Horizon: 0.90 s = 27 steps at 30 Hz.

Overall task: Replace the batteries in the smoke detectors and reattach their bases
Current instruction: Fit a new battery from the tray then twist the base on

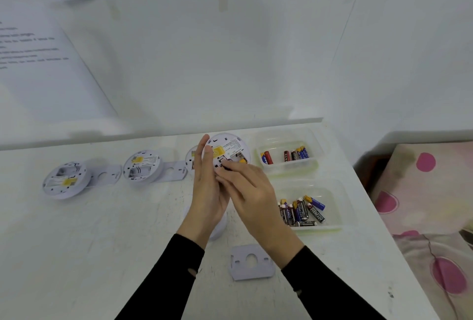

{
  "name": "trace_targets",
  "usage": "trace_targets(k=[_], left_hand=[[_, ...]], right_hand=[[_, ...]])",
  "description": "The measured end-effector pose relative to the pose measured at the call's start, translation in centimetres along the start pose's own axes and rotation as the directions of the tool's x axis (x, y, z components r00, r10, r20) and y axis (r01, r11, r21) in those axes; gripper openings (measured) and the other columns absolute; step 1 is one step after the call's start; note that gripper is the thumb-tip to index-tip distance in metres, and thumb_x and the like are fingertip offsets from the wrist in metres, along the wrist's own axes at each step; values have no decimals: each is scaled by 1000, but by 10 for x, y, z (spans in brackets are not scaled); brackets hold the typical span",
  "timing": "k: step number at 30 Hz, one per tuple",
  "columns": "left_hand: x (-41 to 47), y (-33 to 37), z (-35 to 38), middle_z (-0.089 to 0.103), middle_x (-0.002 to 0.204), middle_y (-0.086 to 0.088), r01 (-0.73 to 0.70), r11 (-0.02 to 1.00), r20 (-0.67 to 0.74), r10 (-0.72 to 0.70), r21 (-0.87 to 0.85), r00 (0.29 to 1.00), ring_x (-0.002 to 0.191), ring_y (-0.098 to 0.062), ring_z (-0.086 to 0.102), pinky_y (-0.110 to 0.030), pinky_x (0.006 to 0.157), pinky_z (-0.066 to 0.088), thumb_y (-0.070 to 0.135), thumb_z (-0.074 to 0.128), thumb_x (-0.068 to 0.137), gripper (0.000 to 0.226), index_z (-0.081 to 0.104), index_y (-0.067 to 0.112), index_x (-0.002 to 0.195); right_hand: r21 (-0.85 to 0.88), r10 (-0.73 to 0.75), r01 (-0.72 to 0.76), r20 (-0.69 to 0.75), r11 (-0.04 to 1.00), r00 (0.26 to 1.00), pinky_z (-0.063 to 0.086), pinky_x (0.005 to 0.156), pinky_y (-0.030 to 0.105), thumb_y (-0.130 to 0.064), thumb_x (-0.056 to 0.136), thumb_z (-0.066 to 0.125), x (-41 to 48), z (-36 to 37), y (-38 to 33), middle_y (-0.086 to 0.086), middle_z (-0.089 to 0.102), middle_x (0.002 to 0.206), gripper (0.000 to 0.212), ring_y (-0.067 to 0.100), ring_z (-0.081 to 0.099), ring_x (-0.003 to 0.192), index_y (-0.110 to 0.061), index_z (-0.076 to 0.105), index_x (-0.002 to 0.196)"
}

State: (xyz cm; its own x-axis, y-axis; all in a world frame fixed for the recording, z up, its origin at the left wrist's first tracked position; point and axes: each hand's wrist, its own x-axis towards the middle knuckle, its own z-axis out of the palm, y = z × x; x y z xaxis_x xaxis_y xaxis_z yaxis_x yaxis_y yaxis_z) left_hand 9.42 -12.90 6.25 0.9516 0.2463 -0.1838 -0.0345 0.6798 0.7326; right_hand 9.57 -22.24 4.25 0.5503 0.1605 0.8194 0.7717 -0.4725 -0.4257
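Note:
My left hand (208,191) holds a round white smoke detector (230,149) tilted up above the table, back side toward me, with its yellow label and battery bay showing. My right hand (245,189) has its fingertips at the bay, pressing on a dark battery that is mostly hidden. Two more detectors lie back-up on the table at left (65,181) and centre-left (142,167), both with empty bays. Another detector (190,159) is partly hidden behind my left hand. A loose white base plate (252,263) lies near the front.
Two clear plastic trays sit at right: the far tray (288,140) holds several batteries, the near tray (330,191) holds several more. Flat base plates (108,172), (175,169) lie beside the left detectors. A white round object (220,227) lies under my wrists. Patterned fabric (430,204) lies beyond the table's right edge.

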Motion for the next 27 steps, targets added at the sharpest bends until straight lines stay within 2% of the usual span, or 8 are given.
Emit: trace_targets(k=[4, 7, 10, 13, 16, 20, 23, 27], left_hand=[[0, -2, -6, 52, 143, -23, 11, 1000, 3, -11, -17, 1000, 133, -44, 48, -52, 112, 39, 38, 47, 102, 39, 50, 31, 140], [-3, -3, -1, 61, 135, -19, 15, 999, 22, -14, -36, 1000, 125, -37, 59, -49, 102, 51, 36, 46, 102, 40, 48, 29, 142], [-2, -1, 3, 63, 132, -16, 44, 994, 15, -43, -102, 999, 115, -33, 66, -51, 91, 57, 34, 44, 104, 38, 48, 25, 141], [-1, 1, 2, 62, 134, -15, 72, 990, 12, -71, -124, 997, 118, -36, 64, -54, 89, 56, 35, 43, 104, 38, 50, 25, 141], [-3, 0, 0, 64, 131, -15, 94, 990, 44, -89, -109, 995, 115, -34, 66, -50, 82, 58, 36, 41, 105, 37, 52, 26, 139], [-6, 6, 0, 63, 133, -16, 83, 995, 103, -77, -62, 992, 117, -36, 65, -50, 84, 59, 38, 43, 102, 43, 49, 22, 141], [-4, 17, -4, 60, 137, -17, 62, 997, 125, -56, -45, 991, 121, -36, 62, -57, 94, 53, 40, 46, 99, 48, 46, 20, 143], [-4, 28, -18, 64, 132, -14, 79, 993, 108, -70, -86, 992, 119, -36, 63, -60, 89, 54, 42, 54, 91, 46, 54, 23, 133]], right_hand=[[70, 135, -134, -3, 988, 991, 46, 90, 37, -14, 89, 68, -2, 3, -2, 0, 71, 109, 14, 12, 63, 105, -12, 76, 100], [157, 432, -431, 33, 888, 901, 30, 106, 30, -28, 82, 74, 8, -3, -7, -9, 59, 124, 18, 3, 46, 122, -28, 74, 100], [284, 699, -726, 207, 627, 684, 30, 107, 28, -43, 65, 83, 21, -10, -9, -17, 40, 134, 63, 2, 35, 128, -42, 50, 119], [457, 809, -864, 413, 214, 419, 45, 86, 18, -18, 61, 91, 31, -15, -5, -6, 36, 134, 89, 4, 43, 117, -39, 33, 126], [506, 803, -862, 494, 44, 332, 47, 72, 16, 0, 63, 86, 36, -14, -3, 1, 43, 130, 92, 6, 53, 105, -32, 31, 129], [478, 735, -867, 536, 142, 416, 50, 86, 20, -16, 73, 83, 31, -18, -10, -7, 42, 130, 86, 8, 56, 110, -35, 24, 132], [366, 656, -851, 544, 376, 523, 42, 103, 23, -48, 73, 73, 11, -32, -20, -14, 47, 129, 72, -1, 49, 118, -30, 33, 130], [183, 540, -789, 637, 587, 550, 43, 99, 17, -43, 78, 75, -35, -55, -15, -13, 54, 122, 55, -2, 52, 114, -24, 49, 122]])
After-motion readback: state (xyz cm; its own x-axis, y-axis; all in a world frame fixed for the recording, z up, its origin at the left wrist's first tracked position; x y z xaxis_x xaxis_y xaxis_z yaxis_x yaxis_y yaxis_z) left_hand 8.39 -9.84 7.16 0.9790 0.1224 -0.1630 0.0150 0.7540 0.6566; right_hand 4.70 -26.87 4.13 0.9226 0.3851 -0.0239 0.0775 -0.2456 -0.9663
